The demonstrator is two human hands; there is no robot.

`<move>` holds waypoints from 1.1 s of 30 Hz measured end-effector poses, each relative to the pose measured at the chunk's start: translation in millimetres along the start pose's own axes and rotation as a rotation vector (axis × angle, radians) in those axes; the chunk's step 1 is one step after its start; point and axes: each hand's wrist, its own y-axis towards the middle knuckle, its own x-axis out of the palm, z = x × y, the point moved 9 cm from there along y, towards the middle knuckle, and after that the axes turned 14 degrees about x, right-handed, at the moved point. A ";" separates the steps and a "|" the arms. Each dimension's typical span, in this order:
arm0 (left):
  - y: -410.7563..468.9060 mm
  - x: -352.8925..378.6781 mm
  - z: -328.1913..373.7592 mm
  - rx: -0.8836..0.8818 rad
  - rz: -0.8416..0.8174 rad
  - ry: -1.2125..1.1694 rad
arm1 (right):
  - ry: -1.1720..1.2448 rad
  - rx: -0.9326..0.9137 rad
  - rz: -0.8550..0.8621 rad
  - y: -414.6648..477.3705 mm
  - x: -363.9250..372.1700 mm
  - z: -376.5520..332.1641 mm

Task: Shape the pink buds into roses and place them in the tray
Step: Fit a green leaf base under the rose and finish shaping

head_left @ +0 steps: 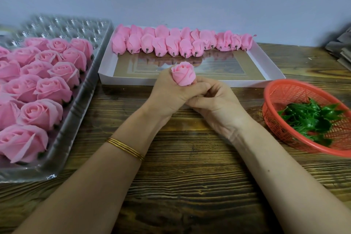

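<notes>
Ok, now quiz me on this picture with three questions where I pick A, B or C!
1. Where are the green leaves?
A. on the wall
B. on the floor
C. in the basket

2. What colour is the basket?
A. red
B. blue
C. yellow

3. What is the left hand doing?
A. lying flat
B. gripping a bud
C. pointing

Answers:
1 C: the leaves lie inside the mesh basket on the right.
2 A: its mesh and rim are red.
3 B: its fingers curl round the bud, which sticks up out of the fist.
</notes>
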 end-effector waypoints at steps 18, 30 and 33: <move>-2.3 2.6 -8.6 -0.072 -0.078 -0.067 | 0.116 0.050 -0.145 2.4 5.4 2.2; -4.8 7.7 -0.9 -0.129 -0.188 -0.051 | 0.125 0.051 -0.088 4.6 -0.2 3.7; -4.1 4.3 2.2 -0.166 -0.210 0.030 | 0.112 0.053 -0.057 6.2 -5.4 5.8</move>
